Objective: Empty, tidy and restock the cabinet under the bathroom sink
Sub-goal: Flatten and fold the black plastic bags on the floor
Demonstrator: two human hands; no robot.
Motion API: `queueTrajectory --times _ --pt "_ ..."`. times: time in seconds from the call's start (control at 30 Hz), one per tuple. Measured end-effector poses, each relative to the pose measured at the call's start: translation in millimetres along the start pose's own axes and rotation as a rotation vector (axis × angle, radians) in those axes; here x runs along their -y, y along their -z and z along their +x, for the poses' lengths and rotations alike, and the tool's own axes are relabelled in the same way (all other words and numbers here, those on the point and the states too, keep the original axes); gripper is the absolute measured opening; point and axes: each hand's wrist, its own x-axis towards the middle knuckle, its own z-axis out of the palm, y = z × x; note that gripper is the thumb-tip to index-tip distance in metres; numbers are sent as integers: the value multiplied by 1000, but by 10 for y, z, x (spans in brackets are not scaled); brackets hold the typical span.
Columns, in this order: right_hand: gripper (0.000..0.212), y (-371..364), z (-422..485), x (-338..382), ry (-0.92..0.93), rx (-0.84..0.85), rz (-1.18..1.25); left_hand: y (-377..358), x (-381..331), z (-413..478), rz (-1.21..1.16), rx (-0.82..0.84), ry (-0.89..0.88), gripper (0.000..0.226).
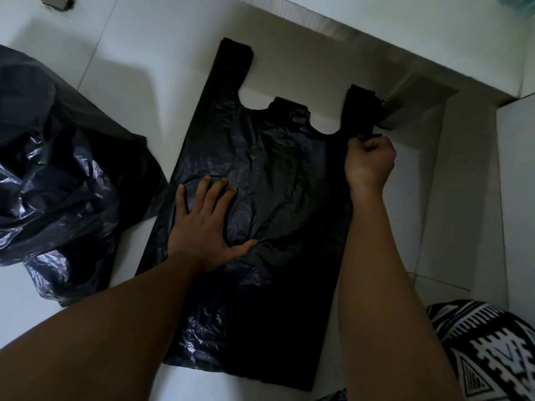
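Black bag [278, 175] spread flat on white floor [144, 39], handles pointing away from person; L hand [207, 227] flat on bag's middle, fingers splayed, pressing; R hand [369, 163] curled, pinching bag's edge at base of R handle; crumpled bag [55, 175] heaped to L, touching flat bag's edge; patterned cloth [492, 351] bottom R.

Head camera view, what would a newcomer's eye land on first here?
First, the flat black plastic carrier bag spread on the white tiled floor in the centre. The left hand presses flat on its middle while the right hand pinches the base of its right-side handle. A second, crumpled black plastic bag lies heaped at the left edge.
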Motion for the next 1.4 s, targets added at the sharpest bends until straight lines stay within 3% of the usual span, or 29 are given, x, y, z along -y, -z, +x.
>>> queueTrajectory --times 0.1,0.17,0.27,0.4,0.5,0.57,0.7,0.8,0.93,1.1,1.23,1.4 --pt "20 90 67 117 -31 86 245 -1 2 1 7 -5 -3 109" --pt "28 106 148 210 -45 176 334 -1 2 9 9 -2 -5 109" --pt "36 83 271 303 6 224 294 -12 8 12 15 10 -2 109" --pt "27 64 493 332 -19 267 279 -23 7 6 -9 -13 -8 108" --pt "52 54 583 344 33 318 301 -19 7 1 -21 -24 -12 108" --pt "55 55 565 313 163 200 223 -22 7 -3 -21 -22 -15 108" --pt "32 -44 206 83 393 -60 -6 -17 7 -2 -16 -22 -13 108" --pt "23 -299 -118 -182 556 123 -357 -15 3 -3 -19 -25 -10 109" --pt "44 -456 -11 -224 477 160 -614 -13 -3 7 -30 -41 -10 110" --pt "55 -353 427 1 350 122 -660 -1 -3 9 -45 -24 -9 112" --pt "51 -374 -62 12 483 -41 -482 21 -4 3 -46 -12 -4 113" --pt "40 -556 -758 -382 471 147 -550 16 4 8 -39 -20 -10 113"
